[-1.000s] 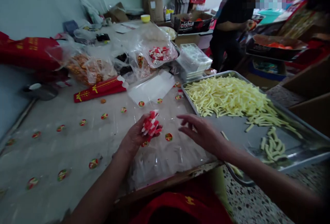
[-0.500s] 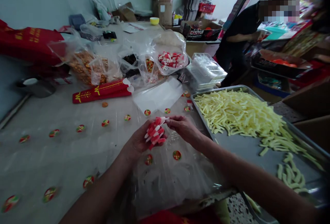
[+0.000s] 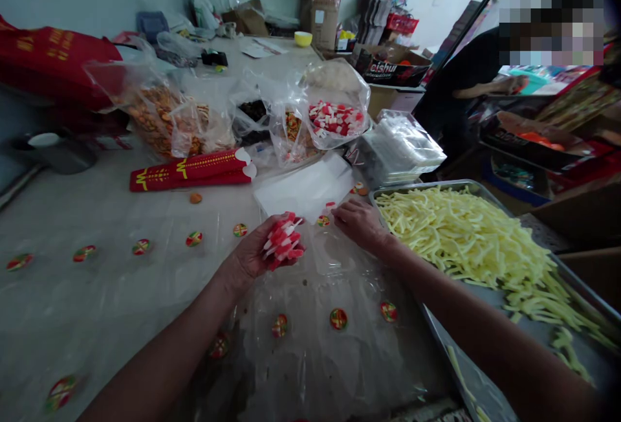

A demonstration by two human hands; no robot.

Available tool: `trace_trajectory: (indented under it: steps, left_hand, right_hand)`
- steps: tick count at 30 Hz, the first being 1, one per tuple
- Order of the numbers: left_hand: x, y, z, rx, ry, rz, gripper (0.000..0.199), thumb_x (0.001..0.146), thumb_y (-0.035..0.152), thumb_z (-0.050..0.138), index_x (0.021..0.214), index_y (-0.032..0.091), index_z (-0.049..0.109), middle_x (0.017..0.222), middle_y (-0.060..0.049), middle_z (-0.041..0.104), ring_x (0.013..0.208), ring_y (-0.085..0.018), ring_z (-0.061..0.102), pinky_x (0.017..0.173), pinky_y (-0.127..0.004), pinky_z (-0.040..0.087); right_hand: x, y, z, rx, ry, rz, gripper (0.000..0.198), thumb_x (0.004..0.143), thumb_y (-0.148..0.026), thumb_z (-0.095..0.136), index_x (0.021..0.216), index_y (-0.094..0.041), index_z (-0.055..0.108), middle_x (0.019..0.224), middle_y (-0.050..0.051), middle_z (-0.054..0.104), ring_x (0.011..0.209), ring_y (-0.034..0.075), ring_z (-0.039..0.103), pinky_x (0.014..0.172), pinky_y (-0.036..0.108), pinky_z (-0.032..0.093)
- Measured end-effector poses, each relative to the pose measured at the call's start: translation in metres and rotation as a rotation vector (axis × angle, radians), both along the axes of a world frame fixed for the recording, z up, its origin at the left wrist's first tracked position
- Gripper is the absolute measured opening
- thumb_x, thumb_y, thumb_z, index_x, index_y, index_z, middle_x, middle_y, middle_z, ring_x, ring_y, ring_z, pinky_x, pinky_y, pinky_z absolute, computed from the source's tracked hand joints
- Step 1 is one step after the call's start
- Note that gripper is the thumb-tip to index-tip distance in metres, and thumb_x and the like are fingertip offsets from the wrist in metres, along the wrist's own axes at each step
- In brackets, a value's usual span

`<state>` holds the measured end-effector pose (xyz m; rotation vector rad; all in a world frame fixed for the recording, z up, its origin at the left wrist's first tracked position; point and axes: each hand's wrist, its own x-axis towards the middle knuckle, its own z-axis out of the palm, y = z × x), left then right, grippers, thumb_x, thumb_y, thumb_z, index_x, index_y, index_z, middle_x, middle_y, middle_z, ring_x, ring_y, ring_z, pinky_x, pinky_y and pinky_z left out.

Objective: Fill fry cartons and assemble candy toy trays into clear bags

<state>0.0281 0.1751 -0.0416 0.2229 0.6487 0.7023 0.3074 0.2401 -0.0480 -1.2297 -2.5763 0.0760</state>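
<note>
My left hand (image 3: 255, 247) is closed round a bunch of small red-and-white sweet-like sticks (image 3: 284, 241), which poke out past the fingers. To its right, my right hand (image 3: 361, 224) is low over clear plastic bags, its fingers pinched together. At those fingertips shows one small red-and-white stick (image 3: 330, 206), just above a round sticker (image 3: 323, 220). Flat clear bags (image 3: 305, 351) with round red-and-green stickers lie in rows beneath and around both hands.
A metal tray (image 3: 478, 187) heaped with pale yellow sticks (image 3: 466, 234) stands at right. Behind my hands lie white sheets (image 3: 305, 186), red printed cartons (image 3: 194, 171), an open bag of red-and-white pieces (image 3: 337, 118) and clear boxes (image 3: 402, 144). A person (image 3: 466, 72) bends at back right.
My right hand has moved away from the bunch, rightward, with a small stick at its fingertips. My left hand still holds the bunch. The view has shifted, and the person at back right leans lower.
</note>
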Motion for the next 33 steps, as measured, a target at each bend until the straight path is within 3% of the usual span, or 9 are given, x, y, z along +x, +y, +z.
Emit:
trace_trajectory:
  steps: [3, 6, 9, 13, 15, 21, 27, 30, 33]
  left_hand:
    - [-0.005, 0.000, -0.004, 0.041, -0.007, -0.040, 0.044, 0.092, 0.040, 0.059, 0.128, 0.014, 0.060, 0.085, -0.017, 0.075, 0.074, -0.028, 0.075, 0.058, -0.039, 0.063]
    - [-0.006, -0.001, -0.007, 0.090, -0.057, -0.070, 0.048, 0.092, 0.040, 0.057, 0.131, 0.012, 0.058, 0.088, -0.017, 0.075, 0.079, -0.028, 0.075, 0.060, -0.038, 0.064]
    - [-0.006, -0.003, -0.008, 0.122, -0.104, -0.097, 0.047, 0.092, 0.040, 0.055, 0.131, 0.013, 0.057, 0.087, -0.013, 0.073, 0.082, -0.028, 0.075, 0.059, -0.037, 0.063]
    - [-0.008, -0.009, -0.008, 0.087, -0.070, -0.110, 0.041, 0.090, 0.041, 0.057, 0.120, 0.013, 0.061, 0.087, -0.012, 0.074, 0.080, -0.029, 0.075, 0.058, -0.036, 0.063]
    - [-0.010, -0.014, -0.009, 0.083, -0.070, -0.092, 0.040, 0.089, 0.041, 0.057, 0.117, 0.012, 0.061, 0.085, -0.012, 0.073, 0.079, -0.029, 0.075, 0.056, -0.034, 0.062]
    - [-0.024, -0.026, -0.007, 0.053, -0.081, -0.122, 0.050, 0.089, 0.038, 0.057, 0.130, 0.010, 0.059, 0.081, -0.010, 0.073, 0.076, -0.028, 0.075, 0.056, -0.035, 0.062]
    - [-0.056, -0.038, 0.004, 0.041, 0.038, 0.039, 0.048, 0.093, 0.037, 0.055, 0.133, 0.011, 0.059, 0.082, -0.013, 0.073, 0.077, -0.028, 0.075, 0.056, -0.034, 0.062]
    - [-0.071, -0.043, 0.004, 0.054, 0.023, 0.081, 0.048, 0.095, 0.038, 0.052, 0.134, 0.010, 0.058, 0.086, -0.015, 0.073, 0.079, -0.028, 0.075, 0.058, -0.037, 0.063]
    - [-0.077, -0.042, 0.001, 0.052, 0.026, 0.103, 0.045, 0.096, 0.037, 0.049, 0.130, 0.009, 0.059, 0.086, -0.016, 0.074, 0.077, -0.028, 0.075, 0.057, -0.036, 0.063]
  right_hand:
    - [-0.001, -0.006, -0.001, -0.005, -0.040, -0.006, 0.027, 0.088, -0.015, 0.057, 0.105, -0.021, 0.078, 0.100, 0.010, 0.072, 0.098, 0.025, 0.059, 0.086, 0.039, 0.042]
    - [-0.014, -0.009, 0.015, -0.108, 0.251, -0.122, 0.022, 0.085, -0.017, 0.059, 0.096, -0.020, 0.079, 0.096, 0.009, 0.070, 0.091, 0.022, 0.061, 0.082, 0.036, 0.046]
    - [-0.043, -0.010, 0.040, -0.403, 0.554, -0.139, 0.027, 0.091, -0.034, 0.060, 0.106, -0.020, 0.077, 0.100, 0.008, 0.071, 0.084, 0.018, 0.064, 0.075, 0.031, 0.049]
    - [-0.086, -0.014, 0.058, -0.869, 0.580, 0.043, 0.028, 0.084, -0.041, 0.069, 0.101, -0.020, 0.078, 0.095, 0.007, 0.075, 0.079, 0.017, 0.067, 0.072, 0.029, 0.051]
    - [-0.098, -0.017, 0.057, -0.998, 0.597, 0.048, 0.027, 0.080, -0.040, 0.073, 0.092, -0.017, 0.078, 0.084, 0.006, 0.075, 0.073, 0.017, 0.066, 0.069, 0.028, 0.051]
    - [-0.096, 0.014, 0.050, -0.898, 0.838, -0.057, 0.033, 0.074, -0.048, 0.076, 0.091, -0.019, 0.077, 0.081, 0.003, 0.073, 0.064, 0.010, 0.056, 0.057, 0.022, 0.043]
    - [-0.111, 0.079, 0.021, -0.762, 0.328, -0.037, 0.020, 0.072, -0.037, 0.074, 0.067, -0.018, 0.076, 0.054, 0.000, 0.063, 0.048, 0.010, 0.048, 0.049, 0.024, 0.036]
    - [-0.119, 0.085, 0.008, -0.676, 0.280, -0.045, 0.015, 0.072, -0.030, 0.073, 0.063, -0.018, 0.075, 0.050, -0.002, 0.060, 0.049, 0.010, 0.048, 0.052, 0.025, 0.034]
    - [-0.120, 0.077, 0.006, -0.507, 0.309, -0.069, 0.013, 0.073, -0.031, 0.075, 0.076, -0.019, 0.079, 0.062, 0.000, 0.067, 0.058, 0.013, 0.054, 0.059, 0.027, 0.036]
